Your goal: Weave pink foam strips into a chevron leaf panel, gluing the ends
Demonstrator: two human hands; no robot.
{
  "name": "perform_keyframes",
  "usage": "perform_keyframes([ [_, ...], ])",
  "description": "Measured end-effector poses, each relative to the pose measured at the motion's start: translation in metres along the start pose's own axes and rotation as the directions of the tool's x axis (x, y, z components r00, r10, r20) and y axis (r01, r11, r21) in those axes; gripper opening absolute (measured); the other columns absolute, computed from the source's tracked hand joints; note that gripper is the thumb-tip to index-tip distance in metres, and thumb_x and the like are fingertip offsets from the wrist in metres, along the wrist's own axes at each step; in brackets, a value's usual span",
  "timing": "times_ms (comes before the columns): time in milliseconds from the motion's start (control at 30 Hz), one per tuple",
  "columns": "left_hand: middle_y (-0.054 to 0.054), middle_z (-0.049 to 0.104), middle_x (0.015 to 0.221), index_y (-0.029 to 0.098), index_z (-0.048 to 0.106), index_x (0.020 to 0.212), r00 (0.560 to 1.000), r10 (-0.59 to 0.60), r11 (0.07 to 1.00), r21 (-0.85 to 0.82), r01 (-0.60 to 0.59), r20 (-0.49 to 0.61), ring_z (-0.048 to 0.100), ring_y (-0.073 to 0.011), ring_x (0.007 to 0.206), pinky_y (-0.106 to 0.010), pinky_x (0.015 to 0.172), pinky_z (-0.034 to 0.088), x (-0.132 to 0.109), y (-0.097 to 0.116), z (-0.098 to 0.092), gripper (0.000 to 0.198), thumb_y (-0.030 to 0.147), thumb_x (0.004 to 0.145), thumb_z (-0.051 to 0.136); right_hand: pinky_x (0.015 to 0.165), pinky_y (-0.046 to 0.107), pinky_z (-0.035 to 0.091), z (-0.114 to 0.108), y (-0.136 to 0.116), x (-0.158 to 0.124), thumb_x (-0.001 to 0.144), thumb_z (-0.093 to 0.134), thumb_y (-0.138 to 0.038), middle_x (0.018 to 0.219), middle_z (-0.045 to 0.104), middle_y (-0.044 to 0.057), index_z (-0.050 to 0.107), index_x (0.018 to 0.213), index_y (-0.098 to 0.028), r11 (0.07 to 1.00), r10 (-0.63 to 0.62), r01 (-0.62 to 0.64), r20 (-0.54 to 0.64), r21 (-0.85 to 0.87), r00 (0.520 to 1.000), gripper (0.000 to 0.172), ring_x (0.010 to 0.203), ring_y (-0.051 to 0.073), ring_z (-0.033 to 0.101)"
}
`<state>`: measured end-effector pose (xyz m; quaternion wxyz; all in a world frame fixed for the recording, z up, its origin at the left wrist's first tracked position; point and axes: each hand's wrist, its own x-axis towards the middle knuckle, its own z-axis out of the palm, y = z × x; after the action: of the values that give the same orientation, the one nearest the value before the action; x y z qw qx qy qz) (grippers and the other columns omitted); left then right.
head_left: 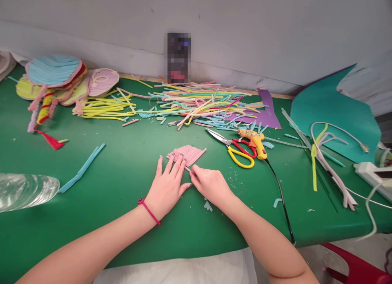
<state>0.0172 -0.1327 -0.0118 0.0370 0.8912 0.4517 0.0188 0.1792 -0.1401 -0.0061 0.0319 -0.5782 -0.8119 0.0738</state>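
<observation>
Pink ribbed panel [193, 154], one, with pink strip [188, 169]

Panel is lying mid-length on the bench [122, 231], back from the near edge. Left hand [169, 184], nearer, is resting on it, fingers spread. Right hand [211, 184]: grip is pinching the strip, long axis slanting leftward; panel is lying just beyond, toward the far edge.

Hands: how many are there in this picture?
2: the left hand, its fingers on the pink piece, and the right hand, pinching a pink strip at that piece's near edge.
</observation>
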Motion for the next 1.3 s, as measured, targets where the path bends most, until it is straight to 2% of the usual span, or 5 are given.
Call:
perform_keyframes([
  [100, -0.014, 0.037, 0.148, 0.01, 0.041, 0.141, 1.0, -0.007, 1.0, 0.008, 0.007, 0.005, 0.033, -0.036, 0.137, -0.062, 0.112, 0.018, 0.0, 0.0, -0.002, 0.058, 0.045, 0.095, 0.037, 0.048, 0.024, 0.018, 0.0, 0.001, 0.001, 0.095, 0.04, -0.022, 0.064, 0.065, 0.0, 0.056, 0.081, -0.018, 1.0, -0.003, 0.003, 0.002, 0.007, 1.0, 0.022, 0.053, 0.01, 0.055],
  [433, -0.016, 0.035, 0.149, 0.013, 0.042, 0.141, 1.0, 0.004, 1.0, -0.007, -0.004, -0.018, 0.034, -0.0315, 0.137, -0.061, 0.112, 0.018, -0.002, 0.003, -0.006, 0.052, 0.04, 0.096, 0.035, 0.049, 0.023, 0.02, -0.001, 0.001, 0.001, 0.094, 0.041, -0.022, 0.065, 0.065, 0.0, 0.056, 0.082, -0.018, 0.999, -0.013, 0.013, 0.002, 0.042, 1.0, 0.02, 0.054, 0.01, 0.056],
  [600, -0.02, 0.029, 0.151, 0.01, 0.041, 0.141, 1.0, -0.021, 1.0, -0.003, 0.021, -0.009, 0.03, -0.0328, 0.139, -0.06, 0.112, 0.017, -0.003, 0.003, -0.003, 0.057, 0.044, 0.094, 0.039, 0.048, 0.023, 0.02, -0.001, 0.001, 0.0, 0.094, 0.041, -0.022, 0.063, 0.063, -0.001, 0.055, 0.08, -0.018, 0.999, -0.015, 0.015, -0.005, 0.042, 1.0, 0.021, 0.053, 0.009, 0.055],
  [1033, -0.02, 0.026, 0.152, 0.015, 0.037, 0.144, 0.998, -0.053, 0.999, -0.009, 0.053, -0.021, 0.026, -0.0337, 0.141, -0.059, 0.112, 0.019, -0.002, 0.001, 0.002, 0.065, 0.053, 0.091, 0.04, 0.048, 0.024, 0.018, -0.004, -0.001, 0.001, 0.093, 0.042, -0.021, 0.065, 0.065, -0.001, 0.057, 0.079, -0.018, 0.999, 0.007, -0.008, 0.029, 0.04, 1.0, 0.02, 0.053, 0.009, 0.056],
  [1300, -0.02, 0.025, 0.153, 0.015, 0.037, 0.144, 0.998, -0.052, 0.999, -0.006, 0.052, -0.036, 0.027, -0.0344, 0.14, -0.06, 0.111, 0.019, -0.002, 0.0, 0.006, 0.064, 0.052, 0.091, 0.042, 0.048, 0.023, 0.019, -0.002, 0.0, 0.0, 0.094, 0.041, -0.021, 0.064, 0.064, -0.001, 0.056, 0.082, -0.018, 0.999, -0.003, 0.003, 0.004, 0.034, 1.0, 0.02, 0.053, 0.009, 0.056],
])
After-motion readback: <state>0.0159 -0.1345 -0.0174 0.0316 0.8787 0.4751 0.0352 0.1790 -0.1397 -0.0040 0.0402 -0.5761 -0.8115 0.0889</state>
